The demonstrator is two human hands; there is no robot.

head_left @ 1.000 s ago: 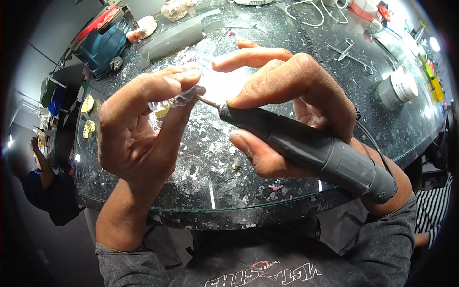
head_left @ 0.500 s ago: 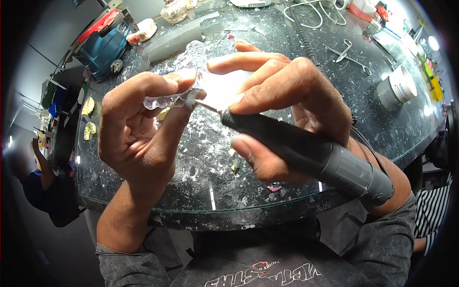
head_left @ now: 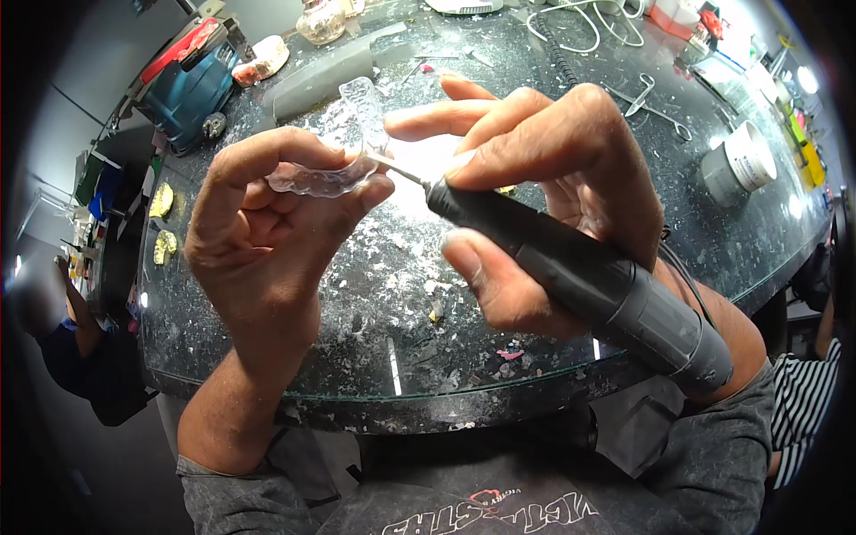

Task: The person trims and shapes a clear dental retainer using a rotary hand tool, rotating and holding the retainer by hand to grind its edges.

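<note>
My left hand [head_left: 267,223] holds a clear plastic dental tray [head_left: 343,134] pinched between thumb and fingers, raised over the dark glass-topped bench [head_left: 374,294]. My right hand [head_left: 544,187] grips a black rotary handpiece [head_left: 588,281] like a pen. Its thin metal bit [head_left: 392,167] touches the tray's lower edge near my left thumb. The handpiece's thick grey end points toward my right forearm.
White shavings litter the bench under my hands. A blue and red power tool [head_left: 187,85] stands at the back left, a white jar [head_left: 740,160] at the right, metal pliers [head_left: 655,102] and cables behind. Another person [head_left: 62,348] sits at far left.
The clear tray has turned in my left hand and now stands higher, more of it showing above my fingers. The handpiece has stayed against its edge.
</note>
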